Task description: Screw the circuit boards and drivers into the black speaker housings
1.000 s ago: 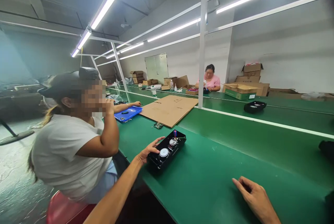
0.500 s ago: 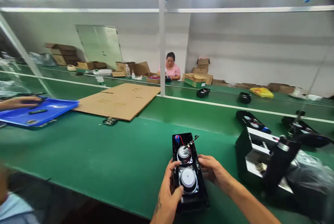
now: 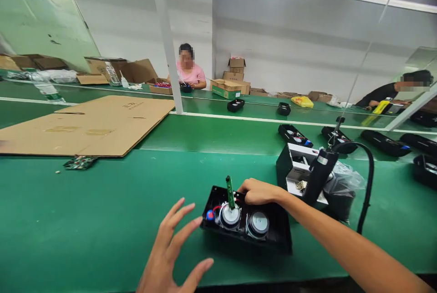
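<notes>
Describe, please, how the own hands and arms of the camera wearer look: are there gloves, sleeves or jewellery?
The left hand and right hand wear no gloves, and no ring shows, though some right fingers are hidden. The right forearm is bare: no sleeve, watch or bracelet in view. The left forearm is out of frame.

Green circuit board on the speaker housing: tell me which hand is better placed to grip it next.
Probably the right hand: it is at the far edge of the speaker housing, close beside the green circuit board; the left hand, open, is farther off.
</notes>
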Available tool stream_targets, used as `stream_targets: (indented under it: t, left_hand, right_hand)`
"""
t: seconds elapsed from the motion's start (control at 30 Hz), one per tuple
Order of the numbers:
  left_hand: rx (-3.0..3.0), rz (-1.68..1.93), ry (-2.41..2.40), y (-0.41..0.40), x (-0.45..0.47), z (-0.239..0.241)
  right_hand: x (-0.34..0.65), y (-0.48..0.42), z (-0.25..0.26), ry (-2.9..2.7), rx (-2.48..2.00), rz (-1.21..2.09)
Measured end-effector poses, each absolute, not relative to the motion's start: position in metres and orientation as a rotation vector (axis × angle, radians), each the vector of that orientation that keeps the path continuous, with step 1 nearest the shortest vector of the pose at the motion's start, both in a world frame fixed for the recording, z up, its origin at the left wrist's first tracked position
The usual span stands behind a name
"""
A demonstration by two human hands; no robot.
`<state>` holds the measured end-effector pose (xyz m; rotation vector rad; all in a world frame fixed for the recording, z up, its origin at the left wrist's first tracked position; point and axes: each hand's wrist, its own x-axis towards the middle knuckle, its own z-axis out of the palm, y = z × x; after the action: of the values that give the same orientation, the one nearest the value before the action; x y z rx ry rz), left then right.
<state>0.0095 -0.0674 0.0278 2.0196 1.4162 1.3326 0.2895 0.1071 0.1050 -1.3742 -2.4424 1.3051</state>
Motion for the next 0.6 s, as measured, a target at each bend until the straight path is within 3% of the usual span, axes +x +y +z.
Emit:
stream_targets:
  t: [0.2, 0.47, 0.6]
  left_hand:
    - [1.814, 1.006, 1.220, -0.030, 0.025, 0.010]
    - [1.701, 1.106, 1.193, -0.032, 0.040, -0.003]
    - [1.778, 1.113, 1.218, -0.036, 0.038, -0.004]
  right_hand:
    - [0.293, 0.100, 0.109, -2.662, -1.206, 1.196]
    - [0.305, 0.071, 0.123, -2.194, -1.273, 0.975]
    - [0.276, 0.045, 0.113, -2.040, -1.231, 1.129]
